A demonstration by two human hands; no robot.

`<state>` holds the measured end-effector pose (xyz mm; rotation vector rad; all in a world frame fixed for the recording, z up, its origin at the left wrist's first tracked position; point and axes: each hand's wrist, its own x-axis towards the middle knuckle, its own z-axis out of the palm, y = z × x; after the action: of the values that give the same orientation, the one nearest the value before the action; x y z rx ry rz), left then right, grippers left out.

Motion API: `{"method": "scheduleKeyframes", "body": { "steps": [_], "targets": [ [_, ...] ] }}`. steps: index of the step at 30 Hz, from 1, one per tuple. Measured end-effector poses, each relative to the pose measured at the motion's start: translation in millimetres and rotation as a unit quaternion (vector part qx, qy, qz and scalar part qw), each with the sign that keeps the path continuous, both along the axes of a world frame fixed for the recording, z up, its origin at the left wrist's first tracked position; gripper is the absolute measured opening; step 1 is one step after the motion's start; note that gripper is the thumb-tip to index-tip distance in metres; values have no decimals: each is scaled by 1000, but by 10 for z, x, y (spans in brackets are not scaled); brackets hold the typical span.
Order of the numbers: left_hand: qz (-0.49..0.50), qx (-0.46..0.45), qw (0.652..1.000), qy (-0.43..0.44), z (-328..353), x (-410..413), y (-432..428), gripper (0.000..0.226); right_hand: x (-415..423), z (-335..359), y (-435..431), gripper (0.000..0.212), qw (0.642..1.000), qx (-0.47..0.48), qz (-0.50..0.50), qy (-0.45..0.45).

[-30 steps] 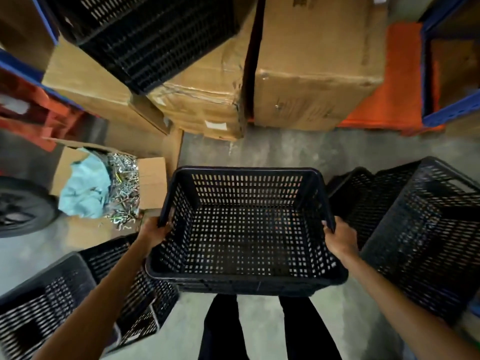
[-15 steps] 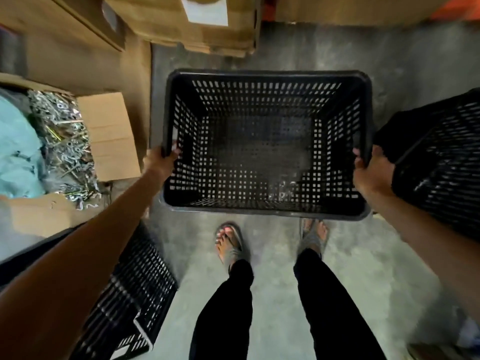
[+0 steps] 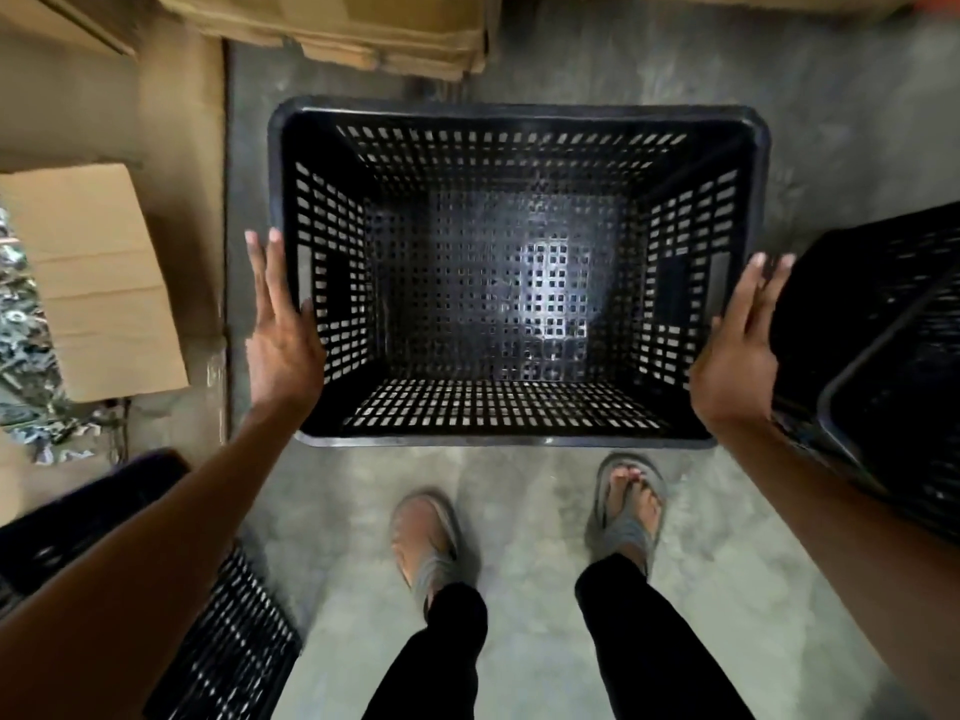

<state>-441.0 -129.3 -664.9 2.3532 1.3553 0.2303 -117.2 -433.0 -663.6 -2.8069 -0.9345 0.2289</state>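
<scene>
Both hands are open with the fingers straight. The left hand (image 3: 283,335) is flat by the left wall of the black crate (image 3: 519,114), and the right hand (image 3: 737,350) is flat by its right wall. Neither hand holds it, and I cannot tell if they touch it. The crate sits on the gray floor (image 3: 519,589), just far of two feet in sandals (image 3: 628,506). Nothing is inside it. Another black crate (image 3: 883,381) is close on the right. A brown box (image 3: 98,283) with shiny metal bits (image 3: 21,324) is on the left. A third crate (image 3: 234,641) lies near on the left.
</scene>
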Motion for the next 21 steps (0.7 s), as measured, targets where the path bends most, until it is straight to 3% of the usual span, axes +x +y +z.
{"method": "scheduleKeyframes", "body": {
  "steps": [9, 13, 16, 21],
  "targets": [
    [2, 40, 993, 113, 79, 77, -46, 70, -9, 26, 0, 92, 1000, -24, -10, 16],
    [4, -38, 987, 156, 270, 110, -59, 80, 17, 108, -55, 92, 997, -30, 17, 75],
    [19, -102, 971, 216, 666, 163, -143, 87, -5, 427, -114, 80, 985, -105, 19, 138],
    [63, -215, 949, 220, 1873, 325, -797, 80, -366, 1603, -275, 76, 939, -232, 135, 213]
  ]
}}
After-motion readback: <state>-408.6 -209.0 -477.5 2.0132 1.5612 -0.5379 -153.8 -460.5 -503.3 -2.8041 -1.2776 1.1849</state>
